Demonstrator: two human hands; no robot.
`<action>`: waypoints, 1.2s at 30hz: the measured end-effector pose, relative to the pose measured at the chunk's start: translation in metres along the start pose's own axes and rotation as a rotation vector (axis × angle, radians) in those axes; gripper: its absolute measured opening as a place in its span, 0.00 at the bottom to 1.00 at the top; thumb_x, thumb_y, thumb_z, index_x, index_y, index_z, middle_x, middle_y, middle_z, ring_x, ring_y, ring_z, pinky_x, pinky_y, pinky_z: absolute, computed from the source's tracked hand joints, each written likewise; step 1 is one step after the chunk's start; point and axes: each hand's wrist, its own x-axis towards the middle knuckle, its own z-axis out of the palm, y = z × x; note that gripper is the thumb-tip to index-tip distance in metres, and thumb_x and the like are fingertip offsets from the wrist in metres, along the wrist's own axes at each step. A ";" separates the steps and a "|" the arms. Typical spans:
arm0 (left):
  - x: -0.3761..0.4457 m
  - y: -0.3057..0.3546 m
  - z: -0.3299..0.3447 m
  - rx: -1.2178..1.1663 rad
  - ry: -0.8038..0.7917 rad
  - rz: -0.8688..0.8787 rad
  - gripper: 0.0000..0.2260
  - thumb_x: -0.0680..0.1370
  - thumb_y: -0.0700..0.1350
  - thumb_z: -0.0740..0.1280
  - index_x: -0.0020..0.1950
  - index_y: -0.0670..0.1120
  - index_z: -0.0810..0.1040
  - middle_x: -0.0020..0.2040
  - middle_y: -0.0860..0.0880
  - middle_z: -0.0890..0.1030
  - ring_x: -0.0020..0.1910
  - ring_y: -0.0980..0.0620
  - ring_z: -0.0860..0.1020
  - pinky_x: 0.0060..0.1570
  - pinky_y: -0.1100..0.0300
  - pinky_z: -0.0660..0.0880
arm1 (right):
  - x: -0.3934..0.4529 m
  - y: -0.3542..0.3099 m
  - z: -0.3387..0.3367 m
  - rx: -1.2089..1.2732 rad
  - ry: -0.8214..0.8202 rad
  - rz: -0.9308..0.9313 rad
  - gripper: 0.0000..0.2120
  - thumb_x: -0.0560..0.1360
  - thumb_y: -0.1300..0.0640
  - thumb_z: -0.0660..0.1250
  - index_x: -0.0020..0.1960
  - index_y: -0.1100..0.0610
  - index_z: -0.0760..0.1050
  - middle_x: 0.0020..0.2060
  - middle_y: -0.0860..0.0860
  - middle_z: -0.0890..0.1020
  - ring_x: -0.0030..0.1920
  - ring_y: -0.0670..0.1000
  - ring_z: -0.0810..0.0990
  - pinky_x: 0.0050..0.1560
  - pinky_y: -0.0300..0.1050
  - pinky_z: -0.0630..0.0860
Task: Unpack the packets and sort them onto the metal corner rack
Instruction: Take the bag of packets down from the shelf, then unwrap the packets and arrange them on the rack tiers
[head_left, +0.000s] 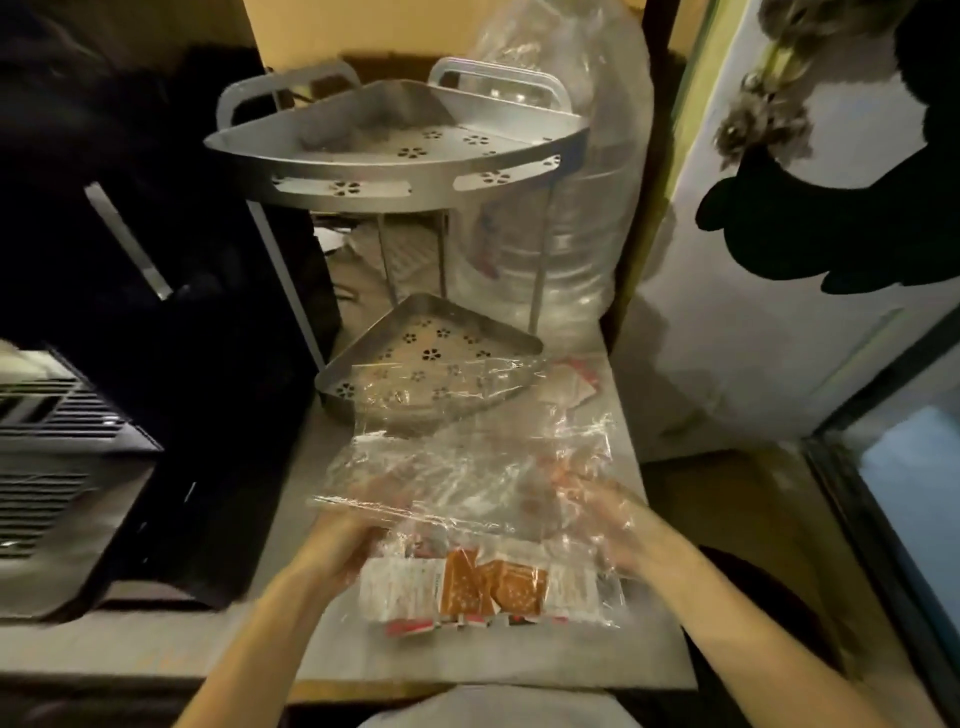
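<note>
A clear plastic bag (467, 467) lies on the grey counter in front of me. It holds several small sauce packets (483, 587), some orange-brown and some white with red. My left hand (337, 545) grips the bag's left side. Partly covered by the plastic, my right hand (608, 519) holds its right side. Behind the bag stands the metal corner rack, its upper shelf (395, 166) bare. The far end of the bag drapes over the rack's lower shelf (415, 338). A few red and white packets (566, 387) lie loose to the right of the lower shelf.
A large clear water bottle (576, 208) stands right behind the rack. A black appliance (156, 312) fills the left side, with a vented grey unit (52, 441) in front of it. A white door or wall (779, 312) bounds the right. The counter edge (493, 680) runs close to my body.
</note>
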 end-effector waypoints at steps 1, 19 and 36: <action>0.003 -0.002 -0.001 0.020 0.037 -0.018 0.17 0.72 0.27 0.61 0.30 0.42 0.81 0.26 0.48 0.82 0.24 0.55 0.80 0.22 0.66 0.74 | 0.000 -0.003 -0.001 0.011 -0.066 -0.032 0.14 0.75 0.56 0.66 0.59 0.58 0.77 0.55 0.57 0.82 0.56 0.58 0.80 0.48 0.51 0.80; 0.033 0.004 -0.017 0.142 0.080 -0.068 0.13 0.70 0.43 0.70 0.53 0.42 0.76 0.43 0.50 0.86 0.42 0.57 0.83 0.45 0.65 0.77 | -0.002 -0.076 -0.020 -1.151 0.055 -0.114 0.51 0.63 0.64 0.76 0.75 0.48 0.48 0.72 0.50 0.58 0.72 0.50 0.56 0.63 0.33 0.62; 0.032 0.007 -0.013 0.091 0.251 0.003 0.31 0.71 0.46 0.69 0.72 0.48 0.61 0.68 0.43 0.71 0.59 0.46 0.75 0.63 0.50 0.69 | 0.043 -0.138 0.056 -1.180 0.158 -0.350 0.11 0.64 0.63 0.76 0.45 0.61 0.80 0.39 0.56 0.84 0.41 0.55 0.81 0.44 0.50 0.75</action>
